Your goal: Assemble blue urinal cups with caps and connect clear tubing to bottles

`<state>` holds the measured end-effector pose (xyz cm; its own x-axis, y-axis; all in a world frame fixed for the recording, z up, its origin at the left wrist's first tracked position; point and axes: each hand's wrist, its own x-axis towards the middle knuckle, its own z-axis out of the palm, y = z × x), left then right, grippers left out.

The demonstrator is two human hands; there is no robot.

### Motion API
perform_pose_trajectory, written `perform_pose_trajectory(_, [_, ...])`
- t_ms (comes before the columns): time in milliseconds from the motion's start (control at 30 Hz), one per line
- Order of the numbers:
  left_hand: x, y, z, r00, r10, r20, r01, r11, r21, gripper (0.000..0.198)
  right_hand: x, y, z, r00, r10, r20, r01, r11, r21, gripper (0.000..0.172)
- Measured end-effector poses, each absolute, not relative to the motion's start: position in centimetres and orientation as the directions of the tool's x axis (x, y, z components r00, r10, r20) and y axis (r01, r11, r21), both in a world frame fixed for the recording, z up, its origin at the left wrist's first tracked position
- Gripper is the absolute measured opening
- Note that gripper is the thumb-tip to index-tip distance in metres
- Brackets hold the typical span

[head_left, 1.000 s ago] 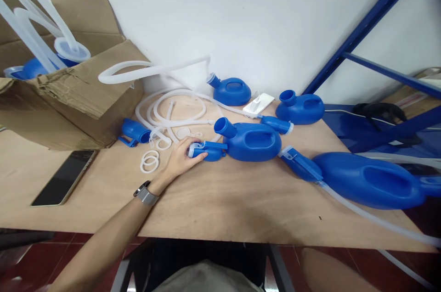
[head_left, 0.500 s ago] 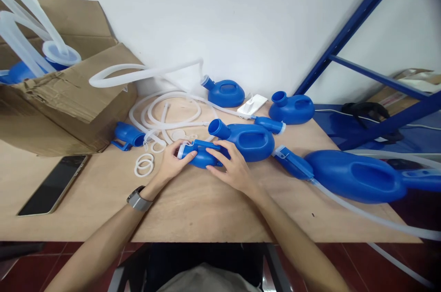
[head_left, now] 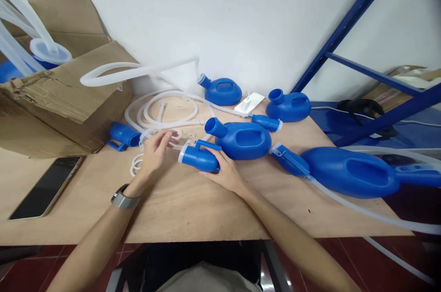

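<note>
My right hand is wrapped around the closed end of a blue handled urinal cup, which lies sideways with its white-rimmed mouth facing left. My left hand is apart from the cup, over clear hose and small white parts. Its fingers are partly bent and apart, with nothing plainly held. Close to its fingertips lies a translucent cap with a strap. White sealing rings show partly behind my left wrist. Just behind the cup stands a blue urinal bottle with an open neck.
An open cardboard box with hoses stands left, a phone before it. Another handled blue cup lies beside the box. Coiled hose, more blue bottles and a white charger-like item sit behind. A blue rack rises right.
My left hand has let go of the cup's white-rimmed end and moved left to the hose and small parts. The right hand keeps hold of the cup. The view has shifted slightly.
</note>
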<state>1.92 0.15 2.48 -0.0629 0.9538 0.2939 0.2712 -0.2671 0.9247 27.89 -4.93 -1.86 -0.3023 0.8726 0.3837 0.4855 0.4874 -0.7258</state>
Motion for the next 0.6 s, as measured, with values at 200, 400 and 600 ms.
perform_pose_trajectory(200, [-2.8,0.9,4.2,-0.336,0.86,0.385,0.477,-0.197,0.857,0.034,27.9,-4.8,-1.6,-0.31,0.887,0.341,0.511,0.459,-0.727,0.082])
perform_pose_trajectory(400, [-7.2,1.5,5.8,-0.093,0.9,0.427,0.92,-0.086,0.382,0.042,27.8,-5.0,-1.0,-0.422,0.86,0.288,0.526,0.49,-0.695,0.08])
perform_pose_trajectory(600, [-10.5,3.8,4.6,0.361,0.929,0.081,0.913,-0.369,0.171,0.065,27.7,-5.0,-1.3,-0.433,0.87,0.238,0.592,0.473,-0.653,0.078])
